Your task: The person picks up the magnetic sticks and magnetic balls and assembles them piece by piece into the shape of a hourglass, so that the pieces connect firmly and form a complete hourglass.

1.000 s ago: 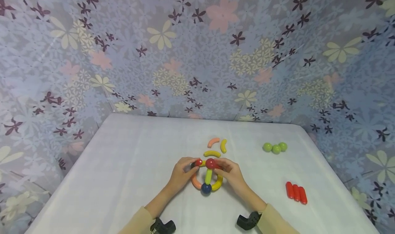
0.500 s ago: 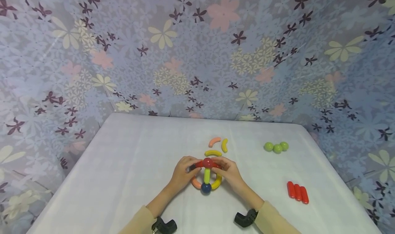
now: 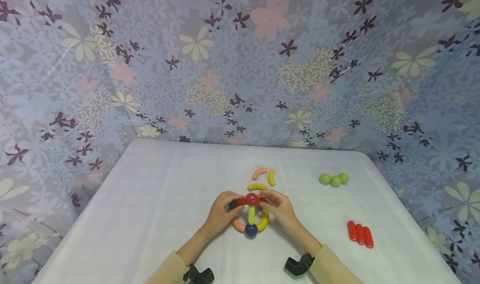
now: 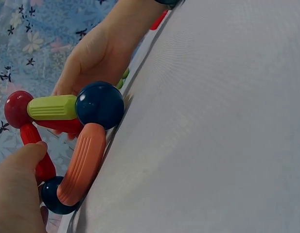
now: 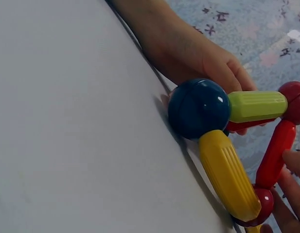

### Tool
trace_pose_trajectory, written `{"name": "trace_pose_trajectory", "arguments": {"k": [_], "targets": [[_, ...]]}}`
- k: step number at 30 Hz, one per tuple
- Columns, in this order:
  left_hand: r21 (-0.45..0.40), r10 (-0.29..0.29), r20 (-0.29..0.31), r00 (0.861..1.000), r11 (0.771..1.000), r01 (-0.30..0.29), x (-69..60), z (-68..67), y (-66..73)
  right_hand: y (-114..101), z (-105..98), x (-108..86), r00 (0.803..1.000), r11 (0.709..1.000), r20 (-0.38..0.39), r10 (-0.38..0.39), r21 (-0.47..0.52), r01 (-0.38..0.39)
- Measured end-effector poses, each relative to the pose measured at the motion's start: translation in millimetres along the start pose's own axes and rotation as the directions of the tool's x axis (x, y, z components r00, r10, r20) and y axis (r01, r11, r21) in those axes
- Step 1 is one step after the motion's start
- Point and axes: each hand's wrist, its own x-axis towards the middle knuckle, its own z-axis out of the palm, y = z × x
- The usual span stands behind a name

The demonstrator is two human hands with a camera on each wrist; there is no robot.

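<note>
A magnetic building-toy frame sits on the table between both hands. Its curved orange rod [image 3: 238, 224] and curved yellow rod [image 3: 264, 221] meet at a front blue ball [image 3: 251, 230]. From there a lime-green rod [image 3: 251, 214] rises to a top red ball [image 3: 252, 199]. My left hand [image 3: 221, 211] pinches a straight red rod [image 4: 45, 170] running from the top ball toward another blue ball [image 4: 55, 196]. With thumb and fingers, my right hand [image 3: 283, 209] grips a second red rod [image 5: 276, 153] between the top ball and a lower red ball [image 5: 264, 206]. Hands partly hide the frame's back.
Behind the frame lie a loose curved orange rod [image 3: 259, 173] and two curved yellow rods, one upright [image 3: 271, 178] and one crosswise [image 3: 257, 187]. Several green balls [image 3: 335, 180] are at the back right. Straight red rods [image 3: 360, 234] lie on the right of the white-covered table [image 3: 150, 200].
The left red rod's end, apart from the top red ball a second ago, now meets it. The top ball and green rod have shifted slightly left; both hands keep their grip.
</note>
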Motion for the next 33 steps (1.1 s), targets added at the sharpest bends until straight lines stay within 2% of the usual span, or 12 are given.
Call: {"name": "trace_pose_trajectory", "arguments": {"k": [5, 10, 15, 19, 25, 26, 28, 30, 33], "targets": [[-0.024, -0.004, 0.007, 1.0, 1.0, 0.004, -0.7, -0.5, 0.2, -2, -6, 2.4, 0.99, 0.998, -0.129, 0.064, 0.013, -0.063], [-0.026, 0.024, 0.002, 1.0, 0.999, -0.024, -1.0, -0.1, -0.5, -10, -17, 1.3, 0.953, 0.992, -0.276, 0.123, 0.023, -0.122], [-0.026, 0.043, -0.005, 0.999, 0.999, -0.043, -0.2, 1.2, -1.6, -13, -37, -13.0, 0.915, 0.997, -0.397, 0.068, -0.014, -0.081], [-0.025, 0.036, -0.009, 0.999, 0.999, -0.036, 0.1, 0.4, -2.5, -11, -57, -29.9, 0.882, 0.998, -0.472, 0.02, -0.044, -0.047], [-0.038, 0.032, -0.009, 0.999, 0.999, -0.033, -0.2, -0.7, -1.1, -13, -92, -57.9, 0.832, 0.986, -0.555, -0.021, -0.15, -0.076], [-0.042, 0.033, -0.011, 0.999, 0.999, -0.033, -0.2, -1.2, -0.6, -13, -97, -62.1, 0.82, 0.983, -0.572, -0.033, -0.168, -0.077], [-0.048, 0.034, -0.021, 0.999, 0.998, -0.035, -0.1, -1.9, 0.1, -15, -108, -69.7, 0.783, 0.97, -0.618, -0.067, -0.226, -0.095], [-0.05, 0.024, -0.031, 0.999, 0.998, -0.026, 0.2, -1.8, -0.1, -16, -119, -77.9, 0.737, 0.948, -0.666, -0.115, -0.295, -0.119], [-0.06, 0.002, -0.041, 0.999, 0.998, -0.004, 1.0, -1.1, -0.2, -14, -136, -91.0, 0.652, 0.9, -0.733, -0.194, -0.397, -0.179]]}}
